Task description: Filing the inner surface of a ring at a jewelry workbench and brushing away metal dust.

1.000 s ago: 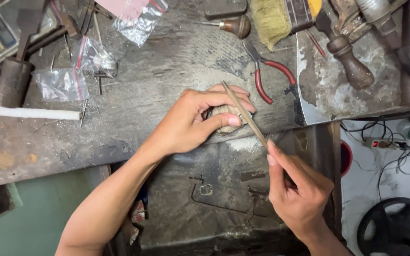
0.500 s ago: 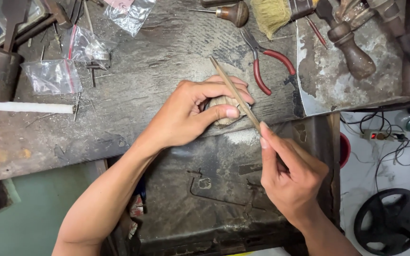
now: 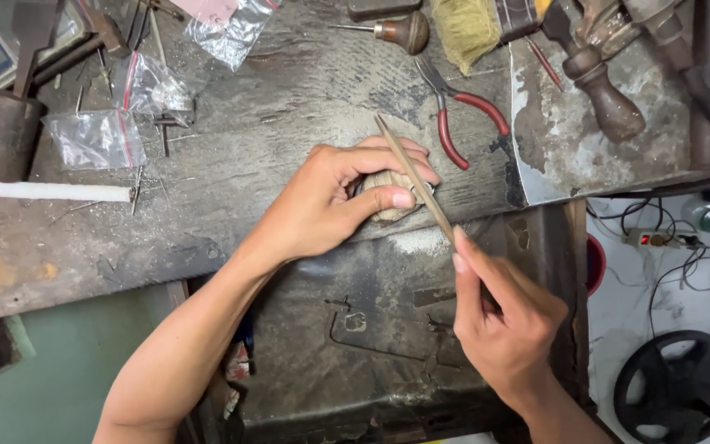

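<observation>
Worn wooden workbench [image 3: 232,164], scarred grey. Left hand [image 3: 334,197] at its front edge, fingers curled tight around a small metal piece [image 3: 421,191] on the bench peg [image 3: 388,197]. Right hand [image 3: 503,321] pinches a slim file [image 3: 412,177] laid across the piece. Red-handled pliers [image 3: 462,115] just beyond.

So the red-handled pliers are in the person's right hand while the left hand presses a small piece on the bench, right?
Not quite. In the head view the right hand holds a thin file; the red-handled pliers lie untouched on the bench. The left hand does press a small piece there.
</observation>
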